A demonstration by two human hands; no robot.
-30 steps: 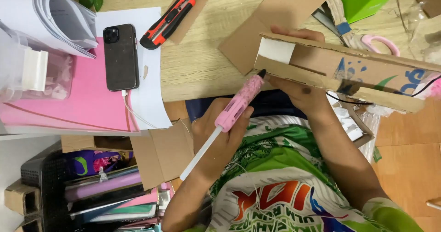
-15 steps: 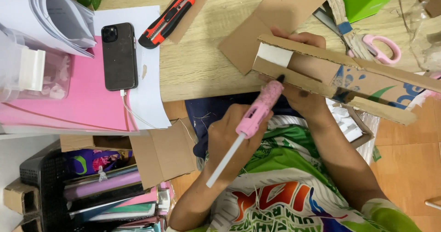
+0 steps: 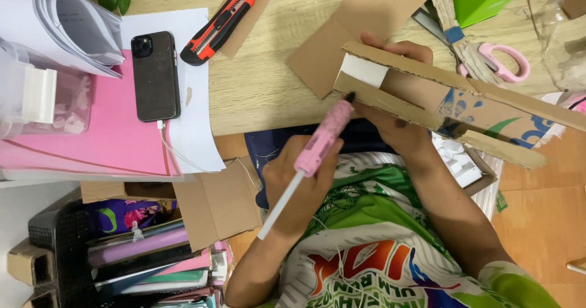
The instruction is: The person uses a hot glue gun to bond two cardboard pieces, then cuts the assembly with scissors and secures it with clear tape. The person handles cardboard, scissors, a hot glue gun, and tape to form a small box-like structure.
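Beside the black basket (image 3: 43, 235) of books (image 3: 137, 247), left hand (image 3: 302, 183) grips glue gun (image 3: 323, 138)

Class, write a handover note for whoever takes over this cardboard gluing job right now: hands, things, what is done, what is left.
Left hand: fingers closed on the pink glue gun, with its nozzle at the near edge of the cardboard piece.
Right hand: grips the cardboard piece from below and holds it above the table.
Done: a white block sits in the piece's end.
Left: no glue line is visible, so check that edge.
Nearby: utility knife, pink scissors.
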